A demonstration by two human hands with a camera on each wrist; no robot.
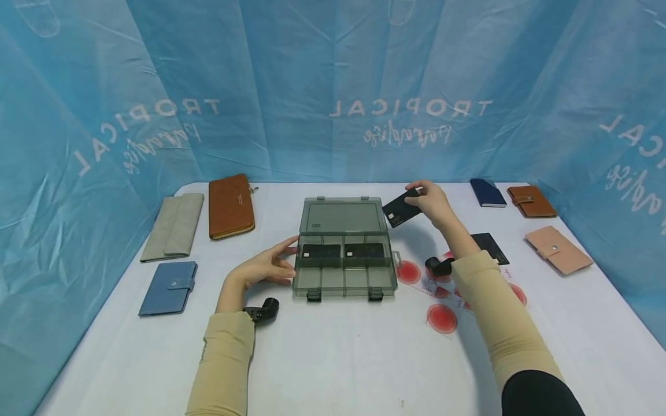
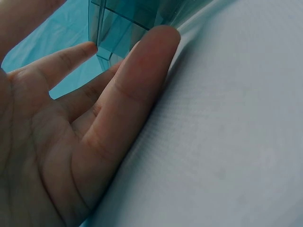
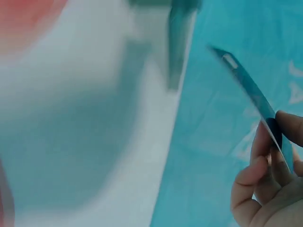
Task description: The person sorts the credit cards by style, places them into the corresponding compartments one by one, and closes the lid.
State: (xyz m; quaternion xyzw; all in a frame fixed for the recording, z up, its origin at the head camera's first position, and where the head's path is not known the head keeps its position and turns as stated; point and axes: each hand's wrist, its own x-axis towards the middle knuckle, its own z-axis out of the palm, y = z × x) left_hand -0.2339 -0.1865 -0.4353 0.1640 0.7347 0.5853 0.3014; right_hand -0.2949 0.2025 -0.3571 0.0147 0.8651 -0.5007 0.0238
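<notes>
A smoky clear plastic box (image 1: 344, 281) stands open on the white table, its lid (image 1: 343, 216) tilted back. Two black cards (image 1: 321, 252) (image 1: 363, 251) lie in its back compartments. My left hand (image 1: 270, 265) rests with straight fingers (image 2: 142, 75) against the box's left wall (image 2: 106, 28). My right hand (image 1: 432, 202) is raised just right of the lid and pinches a black card (image 1: 400, 209). In the right wrist view that card (image 3: 251, 92) is edge-on between thumb and fingers (image 3: 253, 177).
Wallets lie around: grey (image 1: 173, 226), brown (image 1: 230, 205) and blue (image 1: 169, 279) at left; navy (image 1: 487, 192), brown (image 1: 531, 201), pink (image 1: 558, 249) and black (image 1: 490, 247) at right. Cards with red circles (image 1: 441, 318) lie under my right forearm. Blue sheeting walls the table.
</notes>
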